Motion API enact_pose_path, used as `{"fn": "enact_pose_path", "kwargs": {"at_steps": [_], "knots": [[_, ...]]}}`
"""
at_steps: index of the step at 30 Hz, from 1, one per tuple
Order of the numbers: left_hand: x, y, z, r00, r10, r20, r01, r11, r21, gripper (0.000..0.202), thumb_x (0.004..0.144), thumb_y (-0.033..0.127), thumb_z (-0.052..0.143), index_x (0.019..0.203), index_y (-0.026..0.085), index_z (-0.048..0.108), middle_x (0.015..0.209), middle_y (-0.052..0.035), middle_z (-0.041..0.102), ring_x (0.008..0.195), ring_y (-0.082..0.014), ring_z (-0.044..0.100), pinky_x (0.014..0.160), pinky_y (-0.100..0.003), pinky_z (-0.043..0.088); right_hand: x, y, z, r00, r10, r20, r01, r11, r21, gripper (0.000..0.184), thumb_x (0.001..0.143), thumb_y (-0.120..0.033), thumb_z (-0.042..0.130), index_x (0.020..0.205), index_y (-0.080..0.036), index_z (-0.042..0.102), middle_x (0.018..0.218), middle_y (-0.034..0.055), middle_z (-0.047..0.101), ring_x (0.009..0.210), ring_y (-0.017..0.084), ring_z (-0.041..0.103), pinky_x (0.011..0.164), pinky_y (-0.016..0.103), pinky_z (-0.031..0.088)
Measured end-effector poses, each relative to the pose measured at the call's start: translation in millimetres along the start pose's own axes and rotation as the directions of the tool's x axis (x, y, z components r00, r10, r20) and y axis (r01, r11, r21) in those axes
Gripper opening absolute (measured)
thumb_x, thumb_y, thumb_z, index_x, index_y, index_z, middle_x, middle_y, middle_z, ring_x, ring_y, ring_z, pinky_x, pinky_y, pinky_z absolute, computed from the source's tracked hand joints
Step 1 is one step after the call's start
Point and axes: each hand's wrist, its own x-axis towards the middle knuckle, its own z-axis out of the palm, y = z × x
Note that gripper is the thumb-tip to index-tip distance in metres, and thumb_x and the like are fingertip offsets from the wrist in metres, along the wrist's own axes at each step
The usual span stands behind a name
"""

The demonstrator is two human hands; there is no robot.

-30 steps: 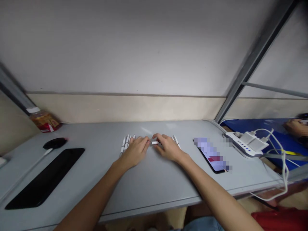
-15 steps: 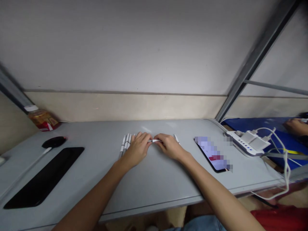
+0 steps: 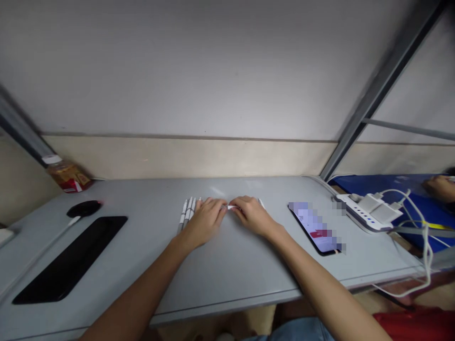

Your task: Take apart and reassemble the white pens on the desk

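Between my two hands, over the middle of the desk, a white pen (image 3: 231, 207) is held sideways. My left hand (image 3: 205, 219) pinches its left end, and my right hand (image 3: 250, 215) pinches the right end; the fingers hide most of the pen. Several white pens with dark bands (image 3: 185, 214) lie side by side on the desk just left of my left hand, which partly covers them. Behind my right hand the end of another white pen (image 3: 262, 203) peeks out.
On the grey desk (image 3: 227, 274), a phone (image 3: 314, 229) and a white power strip (image 3: 368, 210) with cables lie to the right. At left are a black tablet-like slab (image 3: 73, 260), a black round charger (image 3: 84, 208) and a drink bottle (image 3: 67, 175). Another person's hand (image 3: 441, 187) shows far right.
The view has shifted slightly, so the desk things appear a little further right. Both hands keep their pinch on the pen, with less of it showing between the fingers.
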Motion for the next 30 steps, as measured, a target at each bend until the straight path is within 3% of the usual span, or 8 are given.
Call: {"fn": "enact_pose_path", "kwargs": {"at_steps": [3, 8, 11, 16, 20, 24, 28, 30], "knots": [[0, -2, 1.1, 1.0, -0.011, 0.026, 0.011, 1.0, -0.006, 0.029, 0.098, 0.027, 0.03, 0.092, 0.021, 0.057, 0.089, -0.0035, 0.063, 0.089, -0.0209, 0.055, 0.083, -0.038, 0.035, 0, -1, 0, 1.0, -0.008, 0.002, 0.008, 0.999, -0.044, 0.02, 0.096, -0.024, 0.046, 0.102, -0.018, 0.064, 0.094, 0.0064, 0.067, 0.083, 0.017, 0.059, 0.073, 0.028, 0.036], [0, 2, -3.0, 1.0, 0.003, -0.03, -0.005, 0.998, -0.066, 0.014, 0.094, 0.027, 0.041, 0.097, 0.022, 0.054, 0.099, -0.004, 0.062, 0.095, -0.0208, 0.055, 0.084, -0.036, 0.036, 0, -5, 3, 0.999, -0.009, 0.036, 0.011, 0.999, -0.053, 0.023, 0.098, -0.023, 0.042, 0.104, -0.017, 0.063, 0.094, 0.007, 0.066, 0.085, 0.016, 0.058, 0.074, 0.028, 0.035], [0, 4, -4.0, 0.999, -0.02, -0.049, 0.018, 0.999, -0.034, 0.018, 0.094, 0.033, 0.043, 0.104, 0.022, 0.054, 0.105, -0.005, 0.062, 0.099, -0.0226, 0.055, 0.086, -0.038, 0.035, 0, -6, 4, 1.0, 0.027, 0.014, -0.025, 0.997, -0.079, 0.022, 0.097, -0.021, 0.043, 0.107, -0.017, 0.062, 0.096, 0.0072, 0.066, 0.087, 0.017, 0.057, 0.074, 0.028, 0.034], [1, 1, -3.2, 0.998, -0.061, 0.022, 0.06, 0.997, 0.045, 0.029, 0.097, 0.026, 0.031, 0.087, 0.02, 0.057, 0.086, -0.0037, 0.064, 0.086, -0.0208, 0.057, 0.082, -0.037, 0.034, 0, -6, 4, 0.998, 0.065, 0.015, -0.064, 0.994, -0.088, 0.023, 0.098, -0.022, 0.041, 0.102, -0.018, 0.063, 0.095, 0.0066, 0.065, 0.086, 0.017, 0.057, 0.074, 0.028, 0.033], [0, 0, -2.2, 0.999, -0.022, -0.042, 0.022, 1.0, 0.001, 0.018, 0.096, 0.024, 0.036, 0.098, 0.021, 0.054, 0.099, -0.0037, 0.063, 0.092, -0.0196, 0.055, 0.085, -0.036, 0.033, -1, -8, 3, 0.996, 0.075, 0.047, -0.074, 0.997, -0.028, 0.023, 0.097, -0.02, 0.038, 0.101, -0.017, 0.061, 0.093, 0.0071, 0.065, 0.082, 0.015, 0.058, 0.072, 0.026, 0.035], [-2, -1, 3.0, 1.0, 0.013, -0.008, -0.013, 1.0, -0.009, 0.021, 0.097, 0.025, 0.035, 0.107, 0.021, 0.053, 0.105, -0.0052, 0.061, 0.1, -0.0214, 0.053, 0.089, -0.039, 0.032, -2, -6, 1, 0.998, 0.064, 0.011, -0.065, 0.996, 0.063, 0.021, 0.092, -0.023, 0.051, 0.111, -0.019, 0.055, 0.1, 0.0069, 0.065, 0.085, 0.017, 0.06, 0.073, 0.026, 0.038], [-1, -3, 6.4, 0.998, 0.005, 0.063, -0.005, 1.0, 0.003, 0.03, 0.099, 0.029, 0.028, 0.096, 0.021, 0.057, 0.091, -0.0033, 0.062, 0.092, -0.0217, 0.053, 0.085, -0.039, 0.032, -2, -1, 2, 0.997, 0.082, 0.001, -0.082, 0.995, 0.061, 0.021, 0.085, -0.013, 0.055, 0.105, -0.018, 0.056, 0.099, 0.006, 0.065, 0.083, 0.016, 0.059, 0.071, 0.025, 0.039], [0, -3, 5.6, 0.999, 0.001, 0.05, -0.002, 1.0, 0.004, 0.03, 0.099, 0.028, 0.028, 0.092, 0.021, 0.057, 0.087, -0.0027, 0.062, 0.088, -0.0208, 0.053, 0.082, -0.037, 0.032, -1, 0, 4, 0.997, 0.076, 0.016, -0.077, 0.995, 0.058, 0.014, 0.089, -0.016, 0.052, 0.102, -0.017, 0.058, 0.095, 0.0066, 0.066, 0.082, 0.016, 0.059, 0.07, 0.025, 0.039]]}}
